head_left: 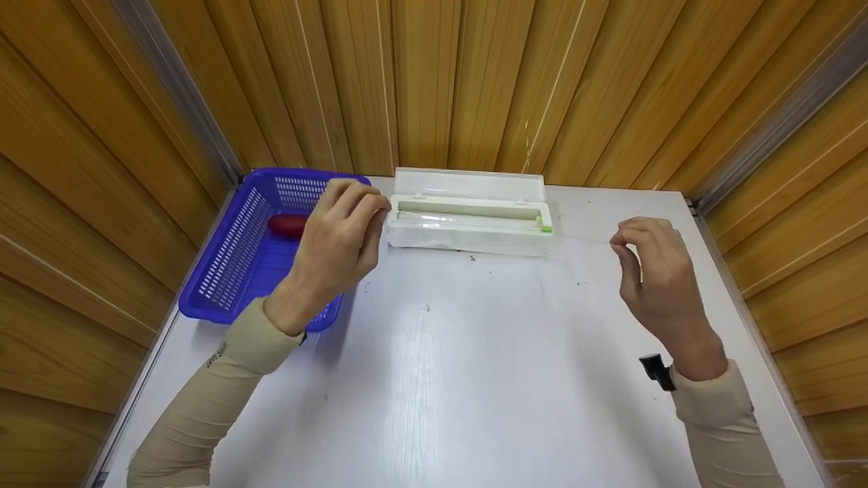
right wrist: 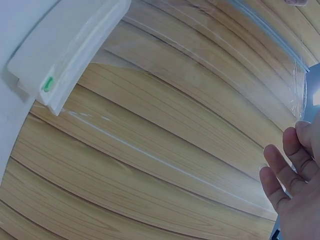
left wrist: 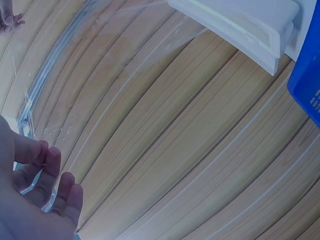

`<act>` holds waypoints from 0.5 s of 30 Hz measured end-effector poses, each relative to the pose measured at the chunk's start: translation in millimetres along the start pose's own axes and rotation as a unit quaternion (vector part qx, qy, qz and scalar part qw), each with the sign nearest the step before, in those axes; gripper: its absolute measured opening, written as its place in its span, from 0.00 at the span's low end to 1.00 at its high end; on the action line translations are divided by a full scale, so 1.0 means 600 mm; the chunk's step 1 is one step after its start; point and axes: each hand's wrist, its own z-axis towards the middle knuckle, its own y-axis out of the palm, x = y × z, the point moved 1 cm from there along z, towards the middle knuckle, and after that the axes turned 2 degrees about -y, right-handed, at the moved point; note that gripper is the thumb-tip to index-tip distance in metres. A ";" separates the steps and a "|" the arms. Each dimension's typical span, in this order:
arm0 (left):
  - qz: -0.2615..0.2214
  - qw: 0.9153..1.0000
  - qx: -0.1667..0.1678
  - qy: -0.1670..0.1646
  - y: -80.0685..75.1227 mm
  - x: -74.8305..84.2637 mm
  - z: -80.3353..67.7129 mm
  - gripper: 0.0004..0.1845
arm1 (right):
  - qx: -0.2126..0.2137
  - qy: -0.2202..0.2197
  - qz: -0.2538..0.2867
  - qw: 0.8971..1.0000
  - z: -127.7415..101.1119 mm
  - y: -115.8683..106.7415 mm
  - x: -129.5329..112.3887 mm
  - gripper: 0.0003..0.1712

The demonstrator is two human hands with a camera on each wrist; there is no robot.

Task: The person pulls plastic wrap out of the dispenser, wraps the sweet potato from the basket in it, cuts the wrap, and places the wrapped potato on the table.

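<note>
Between the thumb and fingers of my left hand [head_left: 336, 234], one corner of a clear sheet of cling film [left wrist: 155, 42] is pinched. My right hand [head_left: 658, 278] pinches the other corner, out to the right above the table. In both wrist views the film [right wrist: 200, 55] spreads from the white cling film dispenser [head_left: 468, 239] up to the fingers; in the head view it barely shows. The dispenser lies at the back of the table with its lid [head_left: 468, 183] raised. A green slide cutter [head_left: 546, 230] is at its right end.
Under and beside my left forearm stands a blue plastic basket [head_left: 218, 271], with a dark red oblong thing [head_left: 286, 226] inside, partly hidden by the hand. Wood-panelled walls [head_left: 427, 81] close in the white table [head_left: 461, 366] at the back and sides.
</note>
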 end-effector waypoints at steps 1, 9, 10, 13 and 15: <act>-0.001 1.000 -0.002 -0.001 0.001 0.000 -0.003 0.08 | -0.003 0.003 0.000 1.000 -0.004 0.000 -0.001 0.12; -0.014 1.000 -0.015 0.005 0.015 0.004 -0.037 0.05 | -0.027 0.006 0.001 1.000 -0.046 0.003 -0.009 0.10; -0.013 1.000 -0.018 0.006 0.016 0.004 -0.040 0.05 | -0.028 0.007 0.001 1.000 -0.052 0.005 -0.009 0.07; -0.016 1.000 -0.026 0.007 0.022 0.005 -0.052 0.05 | -0.029 0.008 0.005 1.000 -0.065 0.010 -0.009 0.06; -0.021 0.999 -0.029 0.006 0.027 0.004 -0.059 0.06 | -0.033 0.008 0.005 0.999 -0.073 0.015 -0.009 0.15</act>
